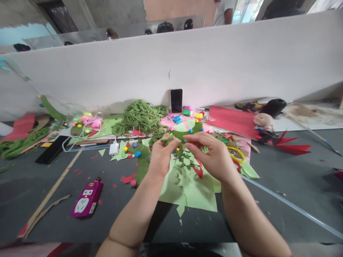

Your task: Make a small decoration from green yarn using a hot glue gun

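My left hand is closed in a pinch on a small green piece, whose exact kind I cannot make out. Just to its right, my right hand has thumb and fingertips close together; whatever they hold is too small to name. Under both hands lies a wreath wrapped in green yarn, dotted with coloured balls such as a blue ball. Cut green paper leaves and a light green paper sheet lie below the hands, partly hidden by them.
Behind are a heap of green yarn, a phone leaning on the white partition, and red paper. Yellow-handled scissors lie right. A purple power strip and white charger are left. A clear rod crosses the right side.
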`<move>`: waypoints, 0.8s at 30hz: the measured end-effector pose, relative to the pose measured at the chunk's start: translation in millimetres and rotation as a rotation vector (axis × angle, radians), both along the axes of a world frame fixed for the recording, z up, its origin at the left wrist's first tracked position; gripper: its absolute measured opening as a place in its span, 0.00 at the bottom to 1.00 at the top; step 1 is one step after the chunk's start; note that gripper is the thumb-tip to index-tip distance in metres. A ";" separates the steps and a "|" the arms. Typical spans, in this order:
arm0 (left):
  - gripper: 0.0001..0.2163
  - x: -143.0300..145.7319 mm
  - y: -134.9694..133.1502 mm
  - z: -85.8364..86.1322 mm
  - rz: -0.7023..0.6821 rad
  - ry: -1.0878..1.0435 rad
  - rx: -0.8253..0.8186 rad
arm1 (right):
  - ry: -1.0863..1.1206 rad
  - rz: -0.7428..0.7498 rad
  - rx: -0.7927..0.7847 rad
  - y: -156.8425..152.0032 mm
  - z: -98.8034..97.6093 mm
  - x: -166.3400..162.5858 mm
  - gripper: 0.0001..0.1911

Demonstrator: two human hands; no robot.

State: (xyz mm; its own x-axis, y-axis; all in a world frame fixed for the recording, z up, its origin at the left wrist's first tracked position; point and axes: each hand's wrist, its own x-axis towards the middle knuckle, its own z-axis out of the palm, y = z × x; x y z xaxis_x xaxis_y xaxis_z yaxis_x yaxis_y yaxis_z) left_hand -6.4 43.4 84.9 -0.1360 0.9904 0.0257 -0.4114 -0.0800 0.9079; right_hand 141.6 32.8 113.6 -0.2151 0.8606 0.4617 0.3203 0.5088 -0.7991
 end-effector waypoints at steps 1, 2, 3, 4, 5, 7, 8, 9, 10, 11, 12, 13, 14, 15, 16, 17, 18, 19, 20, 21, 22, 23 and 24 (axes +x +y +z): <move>0.06 1.7 -1.3 0.6 -0.004 -0.009 -0.007 | 0.027 0.013 -0.018 0.9 -0.3 -1.2 0.09; 0.06 3.5 -2.6 1.3 -0.010 -0.023 -0.015 | 0.053 0.029 -0.041 1.9 -0.9 -2.5 0.09; 0.07 5.4 -3.8 2.2 -0.022 -0.040 -0.023 | 0.079 0.046 -0.069 3.1 -1.9 -3.9 0.09; 0.07 7.3 -5.0 3.0 -0.041 -0.058 -0.031 | 0.110 0.066 -0.103 4.3 -3.2 -5.2 0.10; 0.08 9.1 -6.1 3.9 -0.068 -0.078 -0.037 | 0.149 0.086 -0.142 5.5 -4.8 -6.5 0.10; 0.08 11.9 -8.1 5.4 -0.133 -0.111 -0.040 | 0.251 0.131 -0.228 7.7 -8.3 -8.8 0.12; 0.08 12.7 -8.9 5.9 -0.160 -0.124 -0.035 | 0.310 0.158 -0.271 8.5 -9.9 -9.7 0.13; 0.07 13.0 -9.4 6.1 -0.179 -0.135 -0.025 | 0.370 0.188 -0.311 9.1 -11.2 -10.4 0.13; 0.07 12.8 -9.7 6.1 -0.189 -0.145 -0.017 | 0.425 0.218 -0.343 9.5 -12.1 -10.8 0.13; 0.06 12.0 -9.8 5.9 -0.192 -0.154 -0.010 | 0.469 0.248 -0.365 9.6 -12.6 -11.1 0.12; 0.06 10.8 -9.6 5.6 -0.187 -0.165 -0.006 | 0.500 0.272 -0.376 9.6 -12.8 -11.3 0.12; 0.06 9.3 -9.2 5.2 -0.175 -0.178 -0.003 | 0.519 0.289 -0.380 9.5 -12.8 -11.5 0.12; 0.06 7.7 -8.7 4.9 -0.159 -0.188 -0.001 | 0.528 0.297 -0.380 9.4 -12.7 -11.8 0.12; 0.06 6.2 -8.2 4.8 -0.140 -0.193 0.002 | 0.528 0.299 -0.381 9.4 -12.8 -12.2 0.13; 0.06 4.9 -7.7 4.8 -0.120 -0.191 0.005 | 0.520 0.297 -0.386 9.5 -13.0 -12.9 0.14; 0.06 3.9 -7.3 5.1 -0.100 -0.183 0.009 | 0.505 0.286 -0.394 9.7 -13.4 -13.8 0.14; 0.06 3.0 -7.0 5.4 -0.081 -0.169 0.014 | 0.483 0.265 -0.405 9.9 -13.9 -14.8 0.14; 0.06 2.5 -6.7 5.8 -0.064 -0.150 0.023 | 0.452 0.239 -0.417 10.2 -14.3 -15.7 0.14; 0.06 2.0 -6.5 6.3 -0.051 -0.131 0.032 | 0.417 0.212 -0.428 10.5 -14.6 -16.4 0.13; 0.06 1.7 -6.2 6.6 -0.039 -0.113 0.040 | 0.382 0.191 -0.433 10.7 -14.6 -16.7 0.12; 0.06 1.4 -5.9 7.0 -0.030 -0.098 0.045 | 0.356 0.182 -0.434 10.8 -14.5 -16.5 0.10; 0.07 1.1 -5.4 7.2 -0.025 -0.089 0.046 | 0.341 0.190 -0.434 10.8 -14.1 -15.9 0.10; 0.07 0.8 -4.9 7.4 -0.023 -0.087 0.040 | 0.342 0.209 -0.435 10.8 -13.6 -15.0 0.09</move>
